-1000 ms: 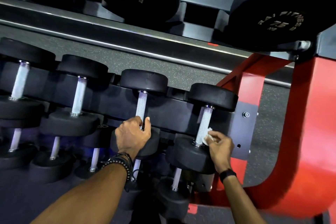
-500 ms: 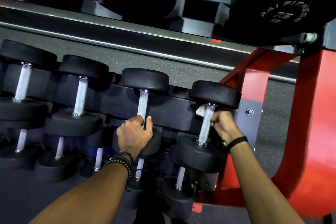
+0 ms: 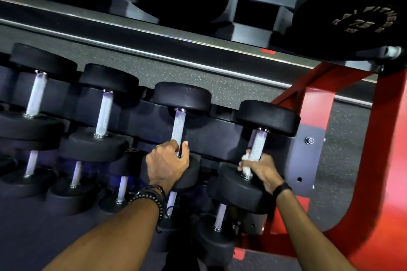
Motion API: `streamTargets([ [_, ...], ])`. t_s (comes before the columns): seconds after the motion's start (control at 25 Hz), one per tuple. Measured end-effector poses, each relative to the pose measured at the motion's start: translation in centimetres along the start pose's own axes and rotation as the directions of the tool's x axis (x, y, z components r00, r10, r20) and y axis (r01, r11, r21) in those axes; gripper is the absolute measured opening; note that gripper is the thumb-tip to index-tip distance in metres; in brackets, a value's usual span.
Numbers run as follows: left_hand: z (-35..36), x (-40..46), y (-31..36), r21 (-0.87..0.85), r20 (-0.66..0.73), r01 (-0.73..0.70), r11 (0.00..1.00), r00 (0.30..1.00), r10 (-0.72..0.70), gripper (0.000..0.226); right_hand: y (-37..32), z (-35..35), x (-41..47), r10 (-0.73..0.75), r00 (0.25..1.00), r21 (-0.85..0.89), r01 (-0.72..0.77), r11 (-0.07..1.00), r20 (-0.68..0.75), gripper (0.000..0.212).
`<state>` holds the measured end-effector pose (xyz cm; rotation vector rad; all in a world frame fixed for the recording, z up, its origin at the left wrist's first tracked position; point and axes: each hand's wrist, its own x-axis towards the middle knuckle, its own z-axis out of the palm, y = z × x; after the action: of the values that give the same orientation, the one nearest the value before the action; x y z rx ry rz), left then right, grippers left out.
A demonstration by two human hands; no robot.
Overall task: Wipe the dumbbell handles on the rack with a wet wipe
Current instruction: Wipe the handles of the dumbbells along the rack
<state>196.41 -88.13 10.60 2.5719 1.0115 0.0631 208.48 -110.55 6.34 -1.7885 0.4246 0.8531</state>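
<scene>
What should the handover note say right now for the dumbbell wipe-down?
Left hand: grips the lower end of the second handle from the right, no wipe.
Right hand: holds the wet wipe wrapped round the lower end of the rightmost handle.
Done: cannot tell which handles are clean.
Left: finish this handle, then work leftward along the middle row, then do the lower row.

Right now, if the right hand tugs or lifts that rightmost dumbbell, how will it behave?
Probably heavy for its size: the rightmost dumbbell has thick black heads. Its round heads could roll, though the rack seems to cradle it. The handle looks knurled, so likely grippy, but the wet wipe under the right hand may reduce grip.
</scene>
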Motion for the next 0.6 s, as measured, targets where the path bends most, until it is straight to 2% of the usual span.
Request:
streamTargets([
  [0.08,0.0,0.2,-0.1,0.01,0.007,0.005,1.0,1.0,-0.005,0.043,-0.2,-1.1,-0.3,-0.09,0.996,-0.276,0.08,0.958,-0.021,0.027],
  [0.16,0.1,0.0,-0.1,-0.007,-0.002,-0.005,1.0,1.0,0.005,0.044,-3.1,-1.9,0.5,-0.256,0.953,-0.408,0.171,0.897,-0.164,0.032],
  [0.28,0.0,0.0,0.0,-0.007,-0.012,0.0,1.0,1.0,0.0,0.044,-3.6,-2.4,-0.3,-0.417,0.886,-0.552,0.247,0.797,-0.205,0.039],
  [0.36,0.1,0.0,-0.2,-0.013,-0.025,0.003,1.0,1.0,-0.003,0.047,-0.5,-2.2,-2.5,-0.402,0.906,-0.519,0.283,0.807,-0.131,0.035],
  [0.44,0.2,0.1,-0.2,-0.003,-0.02,-0.002,1.0,1.0,0.002,0.051,0.6,-1.9,-3.4,-0.415,0.898,-0.462,0.309,0.832,-0.146,0.024],
  [0.48,0.2,0.0,-0.2,-0.005,-0.018,-0.005,1.0,1.0,0.005,0.052,-0.2,-1.6,-2.9,-0.457,0.862,-0.434,0.332,0.837,-0.221,0.02],
  [0.6,0.1,-0.1,-0.2,-0.012,-0.023,-0.002,1.0,1.0,0.001,0.053,-3.9,-0.6,-1.1,-0.562,0.671,-0.394,0.406,0.824,-0.483,0.009],
])
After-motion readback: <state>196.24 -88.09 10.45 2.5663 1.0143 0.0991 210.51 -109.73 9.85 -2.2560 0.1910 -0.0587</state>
